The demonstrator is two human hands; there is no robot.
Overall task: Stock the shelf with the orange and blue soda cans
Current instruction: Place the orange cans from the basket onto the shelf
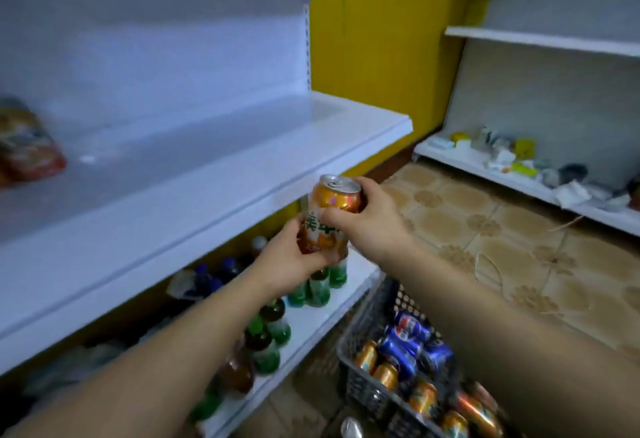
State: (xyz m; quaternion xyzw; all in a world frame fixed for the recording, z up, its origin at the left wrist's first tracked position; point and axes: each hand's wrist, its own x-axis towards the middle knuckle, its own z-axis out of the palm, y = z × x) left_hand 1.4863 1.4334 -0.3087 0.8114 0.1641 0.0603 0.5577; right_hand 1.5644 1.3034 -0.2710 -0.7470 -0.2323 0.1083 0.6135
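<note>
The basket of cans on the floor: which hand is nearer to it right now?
Right, though only slightly. The right hand grips the upper part of the orange can, up and left of the basket. The left hand holds the can's lower part, farther left over the bottles.

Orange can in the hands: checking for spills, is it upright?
Nearly upright: the orange can leans slightly, silver top up, gripped by left hand and right hand.

Both forearms reach fwd, bare, converging mid-frame. L hand cups from below w/ fingers curled, palm facing right. R hand grips from the right side, thumb across front, fingers wrapped behind. Wrists roughly straight.
</note>
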